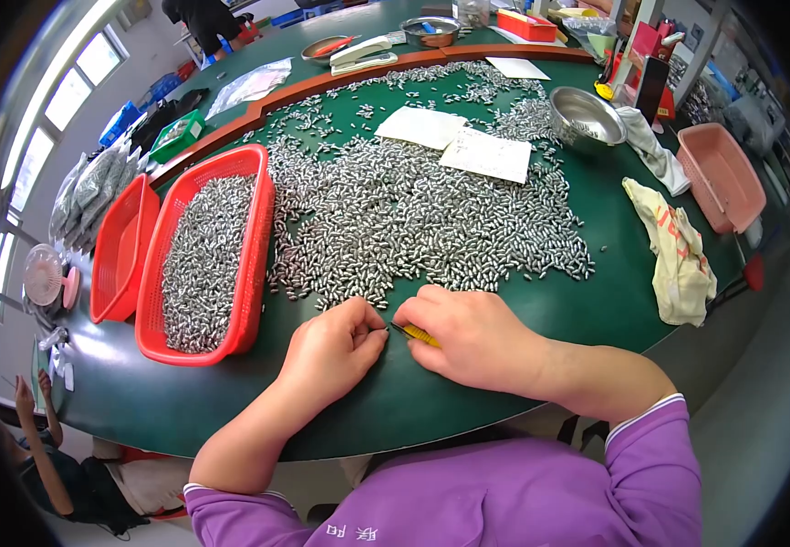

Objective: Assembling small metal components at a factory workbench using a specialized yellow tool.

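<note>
My left hand [338, 351] is closed in a pinch just before the near edge of the pile. Whatever lies between its thumb and finger is too small or hidden to make out. Close beside it, my right hand [468, 337] is wrapped round a small yellow-handled tool [420, 335], whose thin dark tip points toward the left fingertips. Most of the handle is covered by my fingers. Beyond both hands spreads a wide heap of small silver, bullet-shaped metal pieces [404, 214] on the green table [372, 410].
At the left, a red plastic basket [258, 246] holds many such pieces; another red basket [108, 273] adjoins it. White papers [486, 155] lie on the heap. Rightward are a metal bowl [587, 114], cream cloth [673, 260] and pink basket [723, 173]. Another person [67, 465] sits at lower left.
</note>
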The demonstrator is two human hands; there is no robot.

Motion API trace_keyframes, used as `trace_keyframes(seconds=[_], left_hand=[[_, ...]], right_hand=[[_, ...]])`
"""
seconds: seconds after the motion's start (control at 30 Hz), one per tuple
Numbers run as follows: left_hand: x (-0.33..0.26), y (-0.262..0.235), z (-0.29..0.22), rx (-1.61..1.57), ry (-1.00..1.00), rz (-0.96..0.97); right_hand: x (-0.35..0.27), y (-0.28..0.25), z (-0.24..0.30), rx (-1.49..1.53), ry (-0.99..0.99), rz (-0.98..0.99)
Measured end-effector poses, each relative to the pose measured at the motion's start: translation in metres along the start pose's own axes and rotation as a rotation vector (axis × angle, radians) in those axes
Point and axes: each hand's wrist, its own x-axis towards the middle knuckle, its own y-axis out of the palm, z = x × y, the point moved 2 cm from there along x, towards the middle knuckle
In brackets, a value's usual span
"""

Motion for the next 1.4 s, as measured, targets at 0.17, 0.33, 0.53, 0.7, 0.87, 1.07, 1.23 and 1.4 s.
trace_keyframes(seconds=[0.17, 0.33, 0.53, 0.7, 0.87, 1.07, 1.23, 1.4], left_hand=[[-0.001, -0.001, 0.002, -0.014, -0.024, -0.006], [0.0, -0.001, 0.001, -0.012, -0.053, -0.008], [0.001, -0.001, 0.001, 0.001, -0.064, 0.001], [0.004, -0.001, -0.001, -0.019, -0.057, 0.01], [0.007, -0.001, 0.004, -0.005, -0.071, 0.042], [0.008, 0.001, 0.012, -0.132, -0.039, 0.0], [0.009, 0.0, 0.016, -0.817, -0.109, -0.015], [0.012, -0.006, 0.013, -1.191, -0.137, 0.067]], right_hand=[[0.0, 0.0, 0.004, 0.011, -0.017, 0.015], [0.001, 0.001, 0.002, 0.04, 0.005, -0.002], [0.002, 0.005, -0.004, 0.082, 0.013, 0.016], [0.009, 0.002, -0.004, 0.044, -0.009, 0.068], [0.007, 0.001, -0.003, -0.004, 0.019, 0.081], [0.017, -0.032, -0.018, -0.091, 0.126, -0.353], [0.025, -0.029, -0.031, -0.202, -0.109, -0.457], [0.023, -0.004, -0.018, -0.134, -0.334, -0.251]])
